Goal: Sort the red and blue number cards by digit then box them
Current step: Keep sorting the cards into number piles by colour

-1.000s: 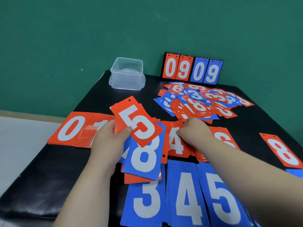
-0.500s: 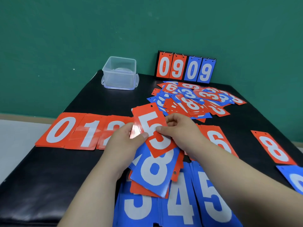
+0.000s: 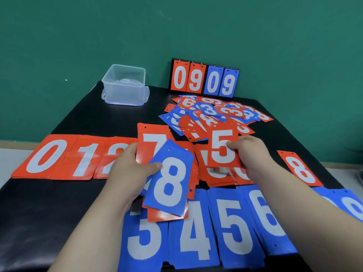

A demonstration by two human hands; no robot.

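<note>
Landmark: black flip scoreboard [image 3: 204, 79] reading 0 9 0 9, upright at the back edge of the black table [image 3: 39, 213].

- Left of the scoreboard, at the same depth: clear plastic box [image 3: 124, 85], open at the top.
- Directly in front of the scoreboard: loose heap of red and blue number cards [image 3: 212, 114], overlapping, digits mixed.
- Further forward and to the left: red row lying flat, red 0 stack [image 3: 47, 156], red 1 stack [image 3: 86, 158], red 2 stack [image 3: 112, 160], edges touching. The 2 is partly hidden by the left hand.
- Forward and right of the scoreboard: single red 8 card [image 3: 300, 169], apart from the rest.
- Farthest from the scoreboard, at the near table edge: blue row, blue 3 stack [image 3: 145, 242], blue 4 stack [image 3: 194, 232], blue 5 stack [image 3: 233, 228], blue 6 stack [image 3: 265, 216], side by side.

Left hand [image 3: 131, 169]: fingers curled behind a fanned handful of cards [image 3: 169, 179], thumb pressed on the blue 8 in front. A red 7 stands up behind it.

Right hand [image 3: 249, 154]: thumb and fingers pinch the right edge of a red 5 card [image 3: 222, 148], held above red stacks between heap and blue row. Contact with those stacks cannot be judged.
</note>
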